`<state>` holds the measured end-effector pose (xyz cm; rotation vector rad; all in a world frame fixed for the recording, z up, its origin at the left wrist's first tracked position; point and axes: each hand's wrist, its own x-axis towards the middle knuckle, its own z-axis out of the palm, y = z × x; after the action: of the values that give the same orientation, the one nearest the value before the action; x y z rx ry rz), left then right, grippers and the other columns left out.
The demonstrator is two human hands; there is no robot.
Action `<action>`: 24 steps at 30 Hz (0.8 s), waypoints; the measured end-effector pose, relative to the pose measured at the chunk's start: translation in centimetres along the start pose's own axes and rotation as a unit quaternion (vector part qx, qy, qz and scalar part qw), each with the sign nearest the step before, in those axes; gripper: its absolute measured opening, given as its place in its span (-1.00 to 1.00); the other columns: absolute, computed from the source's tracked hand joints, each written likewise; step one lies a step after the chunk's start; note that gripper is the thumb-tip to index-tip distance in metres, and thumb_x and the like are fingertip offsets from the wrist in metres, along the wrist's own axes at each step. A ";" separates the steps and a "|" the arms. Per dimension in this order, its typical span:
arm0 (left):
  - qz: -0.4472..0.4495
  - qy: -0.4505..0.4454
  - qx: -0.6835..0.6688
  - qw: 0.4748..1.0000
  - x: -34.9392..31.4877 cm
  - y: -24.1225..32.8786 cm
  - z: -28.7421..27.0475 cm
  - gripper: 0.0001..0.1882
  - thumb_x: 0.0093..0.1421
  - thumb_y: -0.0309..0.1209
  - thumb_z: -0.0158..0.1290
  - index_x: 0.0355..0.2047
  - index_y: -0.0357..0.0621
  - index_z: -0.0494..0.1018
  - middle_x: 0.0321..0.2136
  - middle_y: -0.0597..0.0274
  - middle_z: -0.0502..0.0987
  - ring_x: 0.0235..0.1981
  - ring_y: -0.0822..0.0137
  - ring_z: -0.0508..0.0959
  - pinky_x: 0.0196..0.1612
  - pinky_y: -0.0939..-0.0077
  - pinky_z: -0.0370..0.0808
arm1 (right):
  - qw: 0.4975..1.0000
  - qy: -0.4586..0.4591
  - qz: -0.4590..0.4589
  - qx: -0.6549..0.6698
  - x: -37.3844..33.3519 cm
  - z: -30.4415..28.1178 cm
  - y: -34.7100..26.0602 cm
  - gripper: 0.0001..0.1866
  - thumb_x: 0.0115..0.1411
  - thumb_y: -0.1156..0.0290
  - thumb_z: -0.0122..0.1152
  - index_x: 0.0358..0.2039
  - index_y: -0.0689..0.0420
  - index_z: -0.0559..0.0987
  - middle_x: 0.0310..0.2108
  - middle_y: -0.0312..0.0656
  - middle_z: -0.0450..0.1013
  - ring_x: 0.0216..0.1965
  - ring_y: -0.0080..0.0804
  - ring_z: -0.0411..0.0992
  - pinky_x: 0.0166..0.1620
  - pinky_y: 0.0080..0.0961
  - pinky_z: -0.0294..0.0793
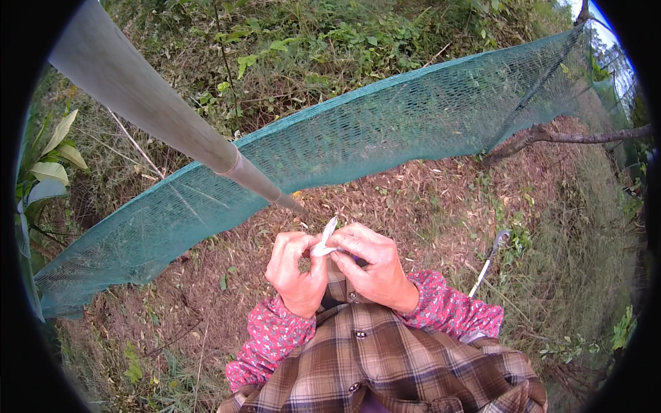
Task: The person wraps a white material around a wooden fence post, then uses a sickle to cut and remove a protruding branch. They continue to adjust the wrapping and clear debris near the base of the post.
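In front of my chest, a twisted white strip (326, 242), cloth-like or plastic, is pinched between both hands. One end of it points up and away, and a fold lies across between the fingertips. My left hand (296, 272) is closed, thumb and forefinger gripping the strip's left side. On the other side my right hand (375, 265) is closed too, its fingertips pressed on the strip close to the left ones. Whether the strip is knotted is hidden by the fingers. Just beyond the hands, the lower end of a thick bamboo pole (237, 165) meets the ground.
Green netting (385, 124) stretches across like a low fence, passing behind the pole. To the right, a slim pale tool with a curved end (485, 265) lies on the ground. A bare branch (571, 135) juts in at the right; leafy twigs (51, 165) stand at the left.
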<state>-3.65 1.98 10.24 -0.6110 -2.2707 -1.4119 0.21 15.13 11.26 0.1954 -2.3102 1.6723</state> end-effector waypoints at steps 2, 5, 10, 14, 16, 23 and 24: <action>0.007 -0.017 0.014 1.000 0.1 0.0 0.1 -0.79 -0.15 -0.73 0.09 -0.47 -0.25 0.39 -0.51 0.10 0.43 -0.53 0.22 0.47 -0.52 0.46 0.41 | 0.999 -0.011 0.038 0.017 -0.2 -0.1 0.4 -0.80 0.02 0.64 0.14 -0.29 0.29 0.53 -0.37 -0.06 0.43 -0.35 -0.25 0.44 -0.29 -0.49 0.43; -0.007 -0.040 0.002 0.999 0.3 0.1 0.1 -0.79 -0.15 -0.73 0.08 -0.47 -0.25 0.39 -0.52 0.09 0.43 -0.52 0.18 0.49 -0.50 0.43 0.43 | 0.992 -0.028 0.083 0.094 -0.5 -0.5 1.2 -0.81 0.07 0.59 0.14 -0.26 0.29 0.53 -0.34 -0.19 0.43 -0.32 -0.47 0.40 -0.28 -0.59 0.36; -0.012 -0.053 -0.031 0.998 0.2 0.7 0.0 -0.80 -0.13 -0.73 0.06 -0.45 -0.26 0.38 -0.56 0.16 0.41 -0.57 0.31 0.44 -0.53 0.54 0.38 | 0.856 -0.121 0.237 0.444 -0.8 -1.6 2.0 -0.80 0.13 0.48 0.15 -0.24 0.28 0.53 -0.32 -0.38 0.40 -0.31 -0.68 0.31 -0.25 -0.65 0.32; -0.002 -0.053 -0.043 0.998 0.5 1.1 -0.1 -0.80 -0.14 -0.73 0.06 -0.46 -0.26 0.39 -0.57 0.17 0.42 -0.60 0.33 0.44 -0.54 0.55 0.37 | 0.913 -0.158 0.196 0.320 -0.7 -2.0 1.3 -0.82 0.11 0.49 0.17 -0.28 0.29 0.54 -0.38 -0.33 0.41 -0.36 -0.66 0.33 -0.31 -0.63 0.34; -0.036 -0.077 -0.017 0.996 0.8 1.2 -0.1 -0.80 -0.15 -0.73 0.06 -0.47 -0.26 0.39 -0.57 0.17 0.42 -0.60 0.34 0.44 -0.54 0.55 0.37 | 0.967 -0.119 0.133 0.180 -0.7 -1.8 0.8 -0.84 0.11 0.50 0.17 -0.30 0.29 0.55 -0.42 -0.31 0.41 -0.39 -0.65 0.33 -0.34 -0.62 0.34; -0.068 -0.176 -0.113 0.976 2.4 1.9 -1.2 -0.87 -0.10 -0.68 0.11 -0.51 -0.27 0.42 -0.59 0.20 0.43 -0.60 0.39 0.46 -0.55 0.56 0.39 | 0.868 -0.105 0.172 0.454 -1.2 -1.9 0.7 -0.80 0.18 0.48 0.07 -0.24 0.32 0.54 -0.56 -0.34 0.31 -0.59 -0.60 0.18 -0.56 -0.63 0.13; -0.079 -0.208 -0.158 0.962 2.9 2.5 -1.6 -0.87 -0.11 -0.67 0.12 -0.51 -0.28 0.42 -0.59 0.21 0.43 -0.60 0.42 0.46 -0.55 0.58 0.39 | 0.817 -0.145 0.227 0.511 -1.2 -2.3 0.5 -0.79 0.19 0.47 0.07 -0.22 0.32 0.53 -0.59 -0.34 0.30 -0.62 -0.62 0.15 -0.58 -0.64 0.10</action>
<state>-4.48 1.93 14.25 -0.9187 -2.4699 -1.8976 1.59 17.45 11.08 0.1059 -1.3872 3.1859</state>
